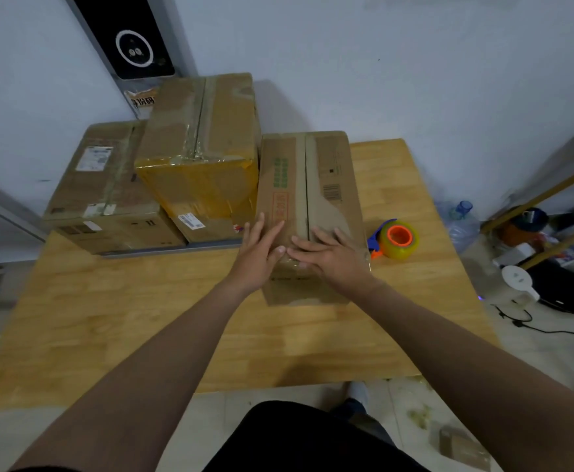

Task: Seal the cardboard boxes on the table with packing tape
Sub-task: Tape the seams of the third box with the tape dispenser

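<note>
1. A wooden surface point(108, 318) fills the middle of the room and carries three cardboard boxes along its far side.
2. The tall box point(200, 148) stands at the back, its near face wrapped in yellow tape.
3. The left box point(101, 185) lies low and flat just beside it, with white labels on top.
4. The front box point(312, 185) sits right of the tall one and touches it, its top flaps closed along a centre seam.
5. The left hand point(260, 253) lies flat on the front box's near left flap, fingers straight, gripping nothing.
6. The right hand point(329, 255) presses flat across the seam, fingers spread and pointing left, holding nothing.
7. The tape point(398, 240), a yellowish roll with an orange core, rests on the surface just right of the front box.
</note>
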A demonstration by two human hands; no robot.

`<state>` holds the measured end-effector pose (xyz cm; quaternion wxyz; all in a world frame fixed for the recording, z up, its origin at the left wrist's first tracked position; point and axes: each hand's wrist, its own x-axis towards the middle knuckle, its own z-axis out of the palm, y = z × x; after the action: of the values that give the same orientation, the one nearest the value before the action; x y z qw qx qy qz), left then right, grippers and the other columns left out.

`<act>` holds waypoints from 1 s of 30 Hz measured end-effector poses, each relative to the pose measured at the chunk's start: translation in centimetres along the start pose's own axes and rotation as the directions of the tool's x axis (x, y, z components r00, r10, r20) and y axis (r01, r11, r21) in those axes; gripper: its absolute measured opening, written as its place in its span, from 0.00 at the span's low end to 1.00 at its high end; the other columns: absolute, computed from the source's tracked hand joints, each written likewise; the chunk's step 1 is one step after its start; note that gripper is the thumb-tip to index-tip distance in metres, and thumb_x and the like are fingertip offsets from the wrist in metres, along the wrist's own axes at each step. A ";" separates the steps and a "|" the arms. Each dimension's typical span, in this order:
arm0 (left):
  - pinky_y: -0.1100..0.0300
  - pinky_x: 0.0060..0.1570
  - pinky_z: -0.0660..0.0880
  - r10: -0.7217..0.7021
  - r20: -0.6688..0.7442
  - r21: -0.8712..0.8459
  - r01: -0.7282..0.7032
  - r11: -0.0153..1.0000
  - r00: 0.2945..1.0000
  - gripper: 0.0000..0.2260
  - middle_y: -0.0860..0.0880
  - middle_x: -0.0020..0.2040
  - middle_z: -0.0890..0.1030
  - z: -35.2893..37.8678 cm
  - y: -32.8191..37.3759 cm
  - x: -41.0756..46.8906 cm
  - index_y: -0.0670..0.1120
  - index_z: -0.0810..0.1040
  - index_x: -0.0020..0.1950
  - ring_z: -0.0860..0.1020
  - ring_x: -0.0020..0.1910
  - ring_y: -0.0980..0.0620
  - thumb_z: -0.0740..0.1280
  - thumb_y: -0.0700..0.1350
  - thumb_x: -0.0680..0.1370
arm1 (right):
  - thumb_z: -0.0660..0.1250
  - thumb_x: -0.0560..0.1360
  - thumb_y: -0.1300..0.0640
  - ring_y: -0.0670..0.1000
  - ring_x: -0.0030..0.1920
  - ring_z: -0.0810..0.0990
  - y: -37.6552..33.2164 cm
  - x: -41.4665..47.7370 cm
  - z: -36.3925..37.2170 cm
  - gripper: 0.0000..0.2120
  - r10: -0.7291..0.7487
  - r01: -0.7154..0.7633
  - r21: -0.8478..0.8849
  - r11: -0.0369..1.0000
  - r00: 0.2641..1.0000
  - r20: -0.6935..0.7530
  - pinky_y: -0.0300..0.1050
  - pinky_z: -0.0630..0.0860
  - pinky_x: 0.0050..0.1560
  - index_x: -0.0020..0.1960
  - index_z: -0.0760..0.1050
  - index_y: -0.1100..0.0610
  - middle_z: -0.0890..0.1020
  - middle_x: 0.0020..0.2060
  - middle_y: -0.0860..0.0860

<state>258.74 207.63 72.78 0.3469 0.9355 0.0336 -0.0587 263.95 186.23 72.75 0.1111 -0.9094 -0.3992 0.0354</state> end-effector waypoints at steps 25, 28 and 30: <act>0.51 0.71 0.68 -0.303 -0.070 -0.324 0.265 0.908 0.951 0.29 0.51 0.78 0.67 0.5 1.0 -0.9 0.52 0.51 0.84 0.68 0.75 0.48 0.55 0.58 0.86 | 0.70 0.78 0.63 0.40 0.57 0.80 7.8 -8.0 -0.4 0.14 0.452 -0.256 0.619 0.742 0.874 -0.179 0.20 0.68 0.50 0.64 0.81 0.57 0.85 0.56 0.49; 0.53 0.59 0.72 -0.416 -0.118 -0.250 0.378 0.891 0.902 0.25 0.48 0.71 0.76 0.7 1.5 -0.9 0.48 0.66 0.78 0.75 0.68 0.45 0.56 0.60 0.85 | 0.65 0.81 0.59 0.49 0.43 0.82 6.3 -7.3 -1.4 0.10 0.502 -0.330 0.605 0.725 0.854 -0.135 0.31 0.67 0.38 0.57 0.85 0.57 0.87 0.45 0.52; 0.52 0.55 0.73 -0.492 -0.137 -0.258 0.448 0.856 0.860 0.25 0.46 0.66 0.79 0.9 2.0 -0.8 0.45 0.73 0.73 0.77 0.64 0.43 0.58 0.61 0.84 | 0.61 0.83 0.53 0.55 0.37 0.75 5.5 -6.8 -1.7 0.17 0.539 -0.401 0.582 0.707 0.839 -0.078 0.45 0.64 0.38 0.37 0.79 0.50 0.79 0.31 0.52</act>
<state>258.04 205.57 73.51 0.4167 0.8560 0.3027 -0.0444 263.58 177.36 72.99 0.3994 -0.9081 -0.1086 0.0634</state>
